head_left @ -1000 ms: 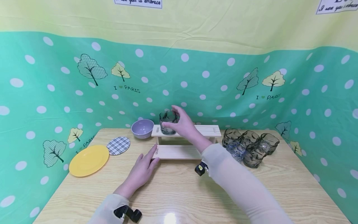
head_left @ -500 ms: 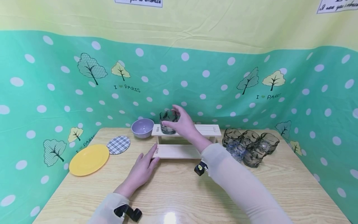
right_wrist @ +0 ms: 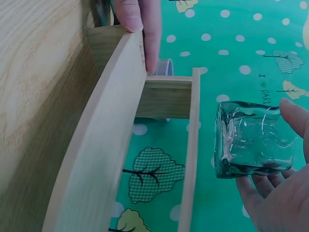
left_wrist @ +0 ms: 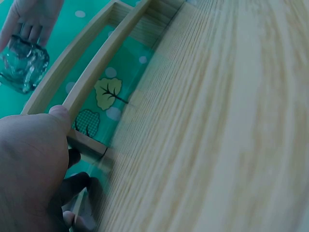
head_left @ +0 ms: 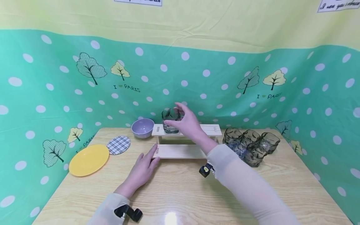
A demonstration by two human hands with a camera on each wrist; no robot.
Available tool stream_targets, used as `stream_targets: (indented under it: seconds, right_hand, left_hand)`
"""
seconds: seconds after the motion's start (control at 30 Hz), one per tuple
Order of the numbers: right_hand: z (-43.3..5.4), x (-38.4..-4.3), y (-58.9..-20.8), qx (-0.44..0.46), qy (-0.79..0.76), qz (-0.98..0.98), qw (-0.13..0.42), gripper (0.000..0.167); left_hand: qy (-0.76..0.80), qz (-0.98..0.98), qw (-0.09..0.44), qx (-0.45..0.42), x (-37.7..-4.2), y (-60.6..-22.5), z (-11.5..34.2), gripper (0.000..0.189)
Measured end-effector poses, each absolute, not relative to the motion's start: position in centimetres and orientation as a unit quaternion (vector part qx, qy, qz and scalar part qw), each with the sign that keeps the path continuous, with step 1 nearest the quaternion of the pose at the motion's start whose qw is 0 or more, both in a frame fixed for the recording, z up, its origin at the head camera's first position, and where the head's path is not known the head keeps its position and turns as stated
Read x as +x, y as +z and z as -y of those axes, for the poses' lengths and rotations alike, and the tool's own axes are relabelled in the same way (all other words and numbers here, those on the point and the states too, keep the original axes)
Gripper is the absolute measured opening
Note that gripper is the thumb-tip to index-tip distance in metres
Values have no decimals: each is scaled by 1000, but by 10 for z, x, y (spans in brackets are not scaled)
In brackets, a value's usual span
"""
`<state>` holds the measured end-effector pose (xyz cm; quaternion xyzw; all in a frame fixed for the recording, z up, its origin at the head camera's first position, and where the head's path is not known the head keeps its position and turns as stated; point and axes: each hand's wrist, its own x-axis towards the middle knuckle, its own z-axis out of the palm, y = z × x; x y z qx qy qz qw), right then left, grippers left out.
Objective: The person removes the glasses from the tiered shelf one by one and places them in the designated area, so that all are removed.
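My right hand (head_left: 189,123) grips a smoky grey glass tumbler (head_left: 169,116) between thumb and fingers, over the left part of a two-tier wooden shelf's upper board (head_left: 209,129). A gap shows between the tumbler (right_wrist: 253,140) and that board in the right wrist view. My left hand (head_left: 143,168) holds the left end of the lower board (head_left: 180,151), thumb at its front edge and index finger along its end. In the left wrist view, the left hand (left_wrist: 34,169) has its other fingers curled below the thumb.
Several smoky tumblers (head_left: 268,142) and a bluish glass (head_left: 237,148) are grouped right of the shelf. A purple bowl (head_left: 142,128) stands by its left end. Further left lie a checked round coaster (head_left: 118,145) and a yellow plate (head_left: 88,160). A patterned curtain (head_left: 197,87) hangs behind.
My right hand and the tumbler have shifted slightly right and up over the upper board. The left hand stays at the end of the lower board.
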<state>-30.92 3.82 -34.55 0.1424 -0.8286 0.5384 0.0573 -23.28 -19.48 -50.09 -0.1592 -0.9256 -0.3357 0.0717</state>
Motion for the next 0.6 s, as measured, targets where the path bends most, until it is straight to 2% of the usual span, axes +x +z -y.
stream_targets:
  seconds: [0.6]
  right_hand:
    - [-82,-271,-319,163,547,819,61,97]
  left_hand:
    - [-341,923,73,-160,-231,-500,195,65]
